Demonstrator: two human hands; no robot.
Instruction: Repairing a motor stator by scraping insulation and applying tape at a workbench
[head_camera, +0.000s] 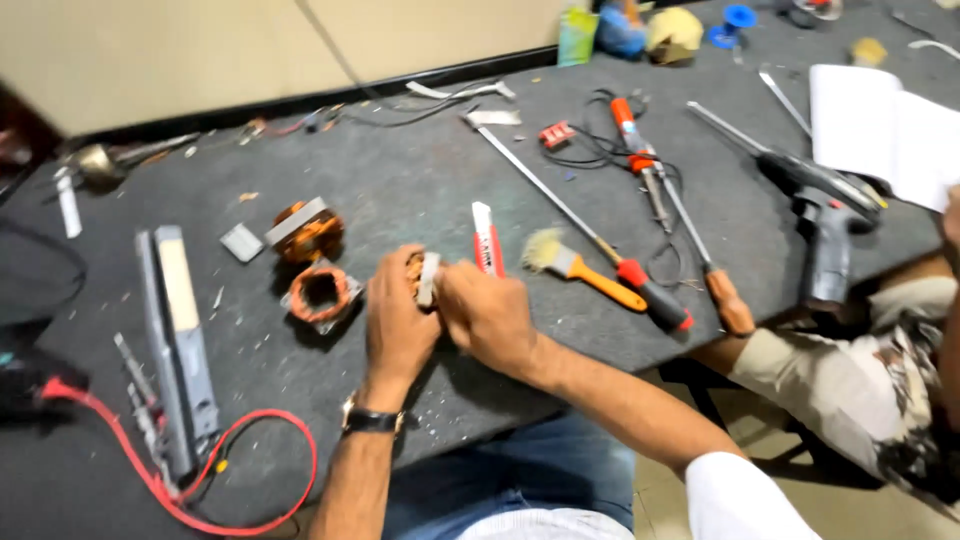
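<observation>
1. Two hands together at the near edge of a dark grey worktable (420, 170), both closed around one small copper-wound coil block (424, 276) with a pale grey plate on its side
2. Left hand (398, 322), dark watch on the wrist, fingers curled about the block from the left
3. Right hand (487, 315) gripping the same block from the right, knuckles up
4. Block held just above the tabletop, between the two hands, mostly hidden by the fingers
5. Just left of the hands: a copper coil ring (319, 291) lying flat on a pale plate, and behind it a second wound coil (307, 232) with a grey plate across the top
6. Just behind the right hand: a red and white utility knife (486, 238), and beside it a small brush (578, 266) with an orange handle
7. Further right: a long screwdriver (580, 222) with a red and black handle, another with a brown wooden handle (703, 258), and a dark power drill (820, 215) near a white open booklet (880, 125)
8. Far left: a long grey metal bar (177, 345) with a red cable (190, 500) looping beside it
9. At the right edge, another person's sleeve and patterned clothing (880, 390), well apart from the hands
</observation>
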